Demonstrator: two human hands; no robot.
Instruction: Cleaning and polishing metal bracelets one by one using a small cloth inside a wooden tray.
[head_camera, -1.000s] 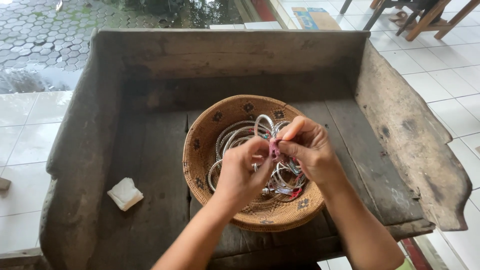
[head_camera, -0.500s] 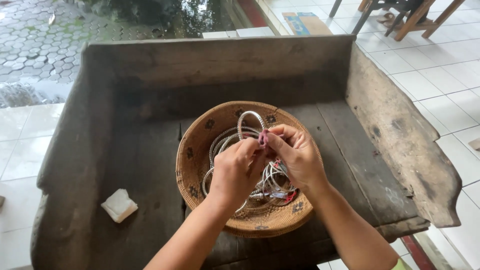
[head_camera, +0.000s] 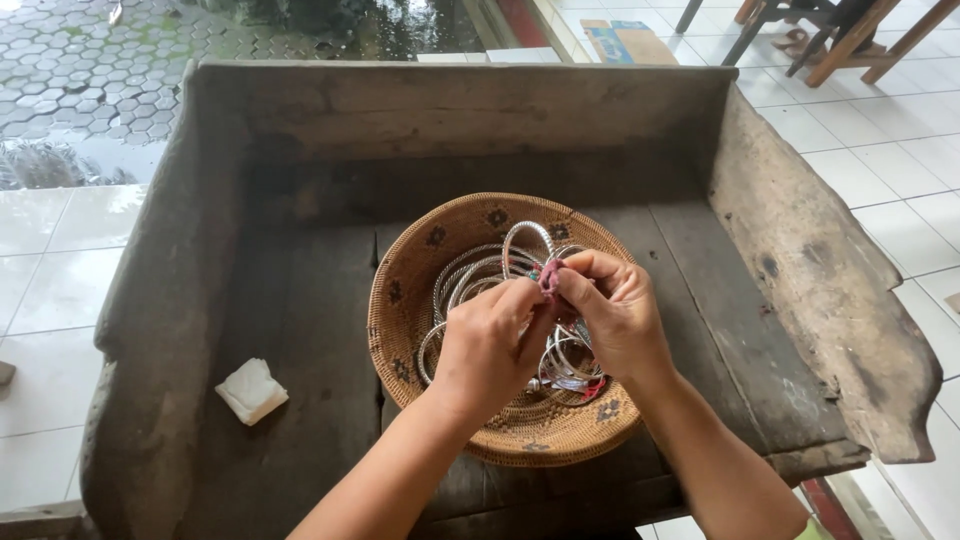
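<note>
- Left hand (head_camera: 492, 345) and right hand (head_camera: 612, 312) meet over the woven basket (head_camera: 420, 262), fingertips pinched narrow on a small pink piece (head_camera: 549, 277) between them
- Silver bangles (head_camera: 470, 283) lie piled inside the basket
- Basket sits on a dark wooden bench (head_camera: 300, 300), a white folded cloth (head_camera: 252, 391) well apart at its left

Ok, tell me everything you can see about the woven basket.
The woven basket is a round, shallow bowl of tan plaited fibre with small dark motifs spaced around its wall. It sits upright on the dark wooden tray, near the front edge. Silver bangles lie piled inside. The left hand and right hand work just above it.
</note>
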